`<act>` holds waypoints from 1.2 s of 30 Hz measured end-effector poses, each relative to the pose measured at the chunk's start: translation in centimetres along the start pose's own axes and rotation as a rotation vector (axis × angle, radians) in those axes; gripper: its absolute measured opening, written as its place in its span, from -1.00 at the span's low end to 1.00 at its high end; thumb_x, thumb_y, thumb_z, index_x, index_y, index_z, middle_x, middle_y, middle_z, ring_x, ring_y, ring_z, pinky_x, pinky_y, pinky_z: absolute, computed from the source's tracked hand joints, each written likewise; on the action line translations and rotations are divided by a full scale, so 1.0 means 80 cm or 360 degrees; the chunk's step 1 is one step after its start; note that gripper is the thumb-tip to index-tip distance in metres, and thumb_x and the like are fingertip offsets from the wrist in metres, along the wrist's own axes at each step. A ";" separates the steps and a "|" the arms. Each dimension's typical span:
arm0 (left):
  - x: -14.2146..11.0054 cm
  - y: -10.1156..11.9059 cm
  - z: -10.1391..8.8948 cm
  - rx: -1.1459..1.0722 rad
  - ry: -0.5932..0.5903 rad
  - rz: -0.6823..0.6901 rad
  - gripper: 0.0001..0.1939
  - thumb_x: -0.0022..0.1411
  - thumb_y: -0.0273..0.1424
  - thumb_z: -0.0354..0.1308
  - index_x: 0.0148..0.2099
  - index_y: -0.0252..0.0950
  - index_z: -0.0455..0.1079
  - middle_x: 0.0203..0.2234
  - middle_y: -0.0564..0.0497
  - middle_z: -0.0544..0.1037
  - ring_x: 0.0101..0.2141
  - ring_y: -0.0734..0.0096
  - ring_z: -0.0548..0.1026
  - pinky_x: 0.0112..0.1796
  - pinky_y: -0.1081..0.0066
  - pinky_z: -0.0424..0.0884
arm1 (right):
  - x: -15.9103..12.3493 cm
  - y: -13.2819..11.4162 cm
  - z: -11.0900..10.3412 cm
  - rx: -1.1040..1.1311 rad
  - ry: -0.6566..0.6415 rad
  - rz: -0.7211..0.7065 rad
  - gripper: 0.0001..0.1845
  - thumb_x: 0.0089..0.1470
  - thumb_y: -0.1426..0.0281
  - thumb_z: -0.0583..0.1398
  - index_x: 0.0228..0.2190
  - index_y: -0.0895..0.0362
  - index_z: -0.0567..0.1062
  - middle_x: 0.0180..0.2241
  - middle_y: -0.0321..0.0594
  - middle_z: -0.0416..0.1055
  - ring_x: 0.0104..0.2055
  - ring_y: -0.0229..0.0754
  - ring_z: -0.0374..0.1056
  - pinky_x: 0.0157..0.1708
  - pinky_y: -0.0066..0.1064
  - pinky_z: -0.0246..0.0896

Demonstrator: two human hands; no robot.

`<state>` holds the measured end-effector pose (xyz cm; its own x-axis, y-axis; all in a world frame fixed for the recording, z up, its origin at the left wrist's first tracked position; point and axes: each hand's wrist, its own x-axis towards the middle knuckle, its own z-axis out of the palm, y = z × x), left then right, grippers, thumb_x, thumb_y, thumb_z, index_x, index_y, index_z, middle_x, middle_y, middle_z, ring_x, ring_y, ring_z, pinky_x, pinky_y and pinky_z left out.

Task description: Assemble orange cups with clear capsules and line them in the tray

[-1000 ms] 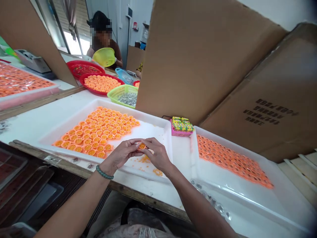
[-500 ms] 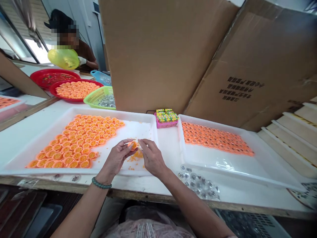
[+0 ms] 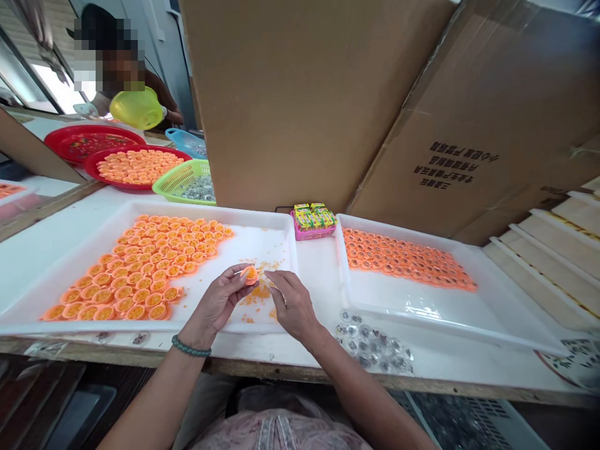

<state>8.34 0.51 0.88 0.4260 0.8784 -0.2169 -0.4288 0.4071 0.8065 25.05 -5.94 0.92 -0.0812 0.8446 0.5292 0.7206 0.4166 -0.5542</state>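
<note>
As my left hand [image 3: 216, 306] pinches an orange cap [image 3: 250, 275] between thumb and fingers, my right hand [image 3: 293, 304] stands half closed, holding nothing, its fingertips [image 3: 270, 278] just beside the cap. Both hands are over the bare end of the left tray [image 3: 210, 214], above orange crumbs [image 3: 257, 294]. Rows of caps [image 3: 140, 275] fill the rest of that tray. The right tray [image 3: 445, 328] holds tight rows of caps [image 3: 403, 256]. Between the trays stands a pink box [image 3: 313, 234]. Clear pieces [image 3: 372, 347] lie on the table [image 3: 321, 275]. Beyond, a co-worker [image 3: 164, 100] holds a yellow bowl [image 3: 137, 107].
</note>
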 end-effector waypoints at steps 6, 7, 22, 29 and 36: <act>0.000 0.002 -0.001 0.0047 -0.0193 -0.0125 -0.72 0.06 -0.50 0.25 -0.12 -0.37 0.47 -0.34 -0.05 0.58 -0.36 0.50 0.50 -0.25 0.54 0.45 | 0.017 0.002 0.023 0.0022 -0.0030 -0.0069 -0.60 0.14 0.50 0.04 0.01 0.05 0.37 -0.16 -0.10 0.35 -0.11 -0.14 0.27 -0.14 -0.29 0.29; 0.000 0.002 -0.002 0.0056 -0.0221 -0.0153 -0.73 0.05 -0.51 0.25 -0.13 -0.37 0.48 -0.32 -0.06 0.58 -0.36 0.49 0.50 -0.23 0.52 0.45 | 0.018 0.001 0.025 0.0001 -0.0056 -0.0084 -0.61 0.14 0.49 0.04 0.01 0.05 0.37 -0.17 -0.10 0.35 -0.11 -0.14 0.26 -0.14 -0.29 0.29; 0.006 -0.003 0.006 0.0412 -0.0054 -0.0364 -0.60 -0.08 -0.50 0.33 -0.11 -0.32 0.48 -0.27 -0.04 0.56 -0.25 0.40 0.49 -0.24 0.54 0.47 | -0.142 0.056 -0.111 -0.1045 -0.0779 0.0887 -0.82 0.11 0.53 0.05 -0.31 0.16 0.44 -0.27 -0.10 0.40 -0.15 -0.13 0.27 -0.12 -0.36 0.15; 0.006 -0.007 0.005 0.0476 0.0017 -0.0321 -0.68 -0.10 -0.49 0.35 -0.20 -0.28 0.50 -0.30 0.02 0.55 -0.27 0.44 0.49 -0.22 0.56 0.46 | -0.137 0.071 -0.069 -0.0813 -0.0611 0.0687 -0.87 0.13 0.46 0.11 -0.39 0.13 0.47 -0.32 -0.18 0.39 -0.20 -0.17 0.26 -0.19 -0.42 0.14; 0.005 -0.006 0.005 0.0459 0.0021 -0.0317 -0.66 -0.10 -0.43 0.36 -0.20 -0.28 0.49 -0.34 0.01 0.57 -0.31 0.43 0.52 -0.25 0.54 0.47 | -0.116 0.070 -0.072 -0.0129 -0.0059 0.0844 -0.77 0.11 0.47 0.09 -0.20 0.13 0.49 -0.35 -0.18 0.38 -0.34 -0.23 0.31 -0.29 -0.41 0.22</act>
<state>9.02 0.55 0.62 0.4673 0.7928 -0.3913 -0.0946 0.4849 0.8694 33.81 -13.34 -3.41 0.2849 0.9440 0.1663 0.7203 -0.0964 -0.6869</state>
